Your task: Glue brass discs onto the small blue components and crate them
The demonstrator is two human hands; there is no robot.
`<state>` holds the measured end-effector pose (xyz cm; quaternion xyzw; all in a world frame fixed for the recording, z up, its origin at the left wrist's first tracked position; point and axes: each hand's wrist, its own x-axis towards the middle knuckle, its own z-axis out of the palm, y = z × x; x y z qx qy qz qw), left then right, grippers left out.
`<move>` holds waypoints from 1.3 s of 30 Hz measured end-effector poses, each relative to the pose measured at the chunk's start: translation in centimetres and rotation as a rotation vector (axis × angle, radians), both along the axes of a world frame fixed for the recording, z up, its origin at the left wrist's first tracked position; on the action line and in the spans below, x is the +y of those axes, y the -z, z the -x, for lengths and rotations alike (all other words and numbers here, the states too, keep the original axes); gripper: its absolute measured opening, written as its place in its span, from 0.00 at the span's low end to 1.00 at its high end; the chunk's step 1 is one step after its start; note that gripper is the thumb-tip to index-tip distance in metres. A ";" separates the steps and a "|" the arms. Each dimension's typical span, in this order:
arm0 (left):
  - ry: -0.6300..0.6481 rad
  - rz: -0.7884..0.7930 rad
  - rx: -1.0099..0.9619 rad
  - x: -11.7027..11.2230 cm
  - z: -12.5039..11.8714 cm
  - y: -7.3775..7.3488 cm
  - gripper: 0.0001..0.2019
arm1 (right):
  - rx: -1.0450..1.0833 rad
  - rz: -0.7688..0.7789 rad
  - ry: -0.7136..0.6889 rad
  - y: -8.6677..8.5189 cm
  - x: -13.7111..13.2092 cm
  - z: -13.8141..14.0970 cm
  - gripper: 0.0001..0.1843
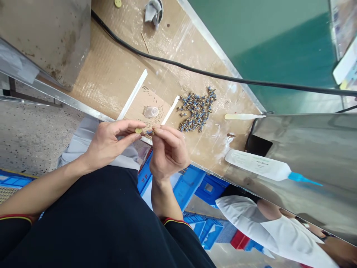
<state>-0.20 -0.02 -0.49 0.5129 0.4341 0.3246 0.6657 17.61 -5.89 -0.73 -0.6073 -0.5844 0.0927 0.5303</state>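
My left hand (111, 141) pinches a small round yellow-green disc (138, 131) between thumb and fingers. Close beside it, my right hand (169, 150) grips a tiny blue and brass-coloured part (150, 132) at the fingertips; whether it touches the disc I cannot tell. Both hands are held over the near edge of the table. A pile of similar blue and brass parts (196, 111) lies beyond my right hand. Just past the fingers, a small clear plastic cup (151, 111) stands on a cardboard patch (142, 98) with dark bits scattered on it.
A black cable (178, 66) runs across the table. To the right lie a white bottle with a blue nozzle (259, 165) and a pale flat stick (242, 116). A metal box (44, 37) stands at left. Blue bins (189, 186) are below; a person in white (267, 227) is at lower right.
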 end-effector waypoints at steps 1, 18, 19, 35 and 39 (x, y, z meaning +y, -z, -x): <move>-0.014 0.000 0.010 0.1 0.0 0.1 0.12 | 0.026 0.005 0.005 0.0 0.0 0.0 0.14; 0.018 0.151 -0.163 1.1 0.2 1.9 0.08 | 0.185 0.080 0.083 1.0 -0.1 -0.9 0.08; 0.017 0.157 -0.159 1.0 0.1 1.9 0.08 | 0.196 0.072 0.077 1.0 -0.2 -1.0 0.08; -0.066 0.024 -0.008 -0.7 -0.7 -0.4 0.15 | -0.010 0.036 0.030 0.4 -0.8 0.4 0.11; -0.050 -0.106 0.090 -0.9 -0.4 -0.6 0.13 | -0.032 0.029 0.010 0.6 -0.8 0.3 0.13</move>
